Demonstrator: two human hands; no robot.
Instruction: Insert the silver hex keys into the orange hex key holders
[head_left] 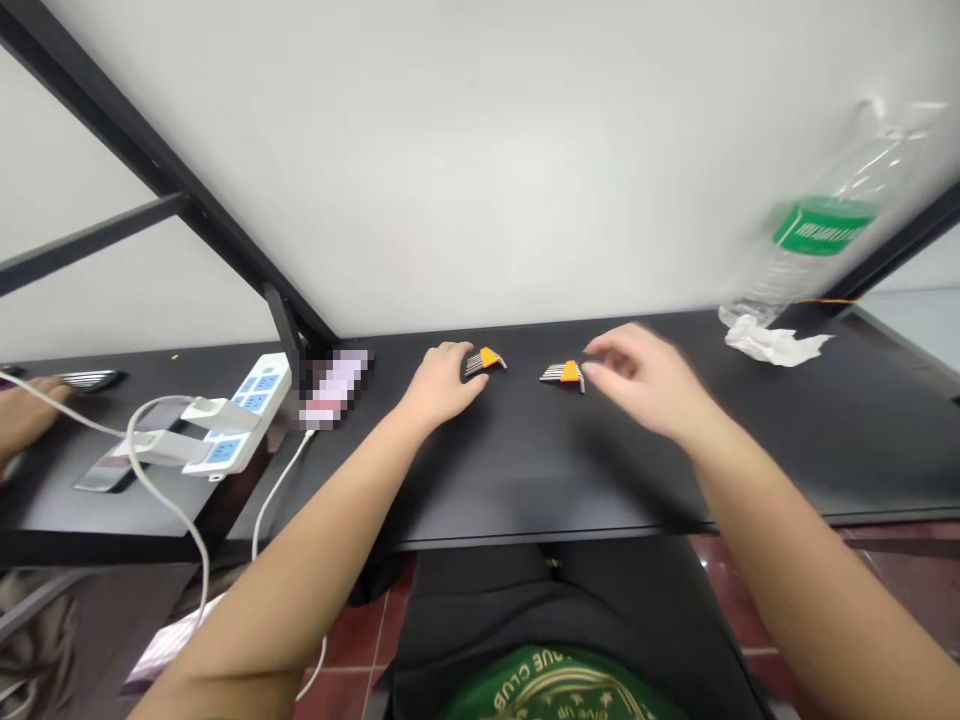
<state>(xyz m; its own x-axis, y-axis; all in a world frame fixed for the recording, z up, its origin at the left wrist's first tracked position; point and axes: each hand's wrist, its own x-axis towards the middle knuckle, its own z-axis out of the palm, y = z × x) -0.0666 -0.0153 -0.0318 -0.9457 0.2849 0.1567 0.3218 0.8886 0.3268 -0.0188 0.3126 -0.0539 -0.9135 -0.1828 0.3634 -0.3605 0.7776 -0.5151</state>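
Two sets of L-shaped hex keys in orange holders lie on the black table. My left hand (pixel 444 385) rests at the left hex key set (pixel 488 358), thumb and fingers apart around its long key ends; whether it touches them I cannot tell. Beside the right hex key set (pixel 570 371) is my right hand (pixel 634 375), slightly blurred, its fingers curled and the thumb apart from the index finger. Nothing shows in its grasp. On both sets, the long keys point left and a short bent end points down to the right.
A clear plastic bottle (pixel 825 226) with a green label stands at the right, near a crumpled tissue (pixel 776 343). At left are a phone (pixel 336 388) on a cable, a white power strip (pixel 259 400) with chargers, and another person's hand (pixel 28 412). A white wall rises behind.
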